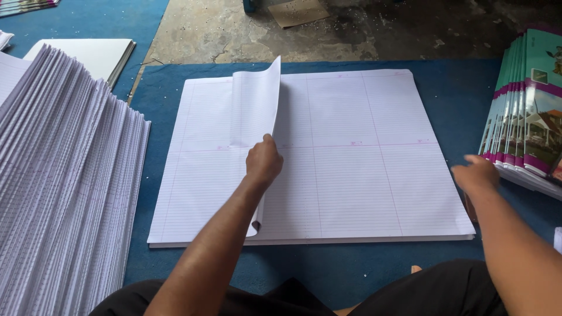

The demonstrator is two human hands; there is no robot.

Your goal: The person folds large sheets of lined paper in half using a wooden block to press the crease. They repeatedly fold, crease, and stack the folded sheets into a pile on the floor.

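Left hand [263, 164] — fingers closed on a folded ruled sheet [256, 105] standing upright over the stack of large ruled sheets [363, 175] on the blue mat [456, 88]. Right hand [477, 175] — fingers loosely open, holding nothing, between the stack's right edge and the fanned printed covers [527, 111].

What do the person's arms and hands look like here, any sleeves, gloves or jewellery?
Both arms are bare from the frame edge down to the wrists: no sleeves show. The left hand and right hand wear no gloves, and no watch, bracelet or ring can be seen from this angle. The only clothing in view is dark fabric over the legs at the bottom of the picture.
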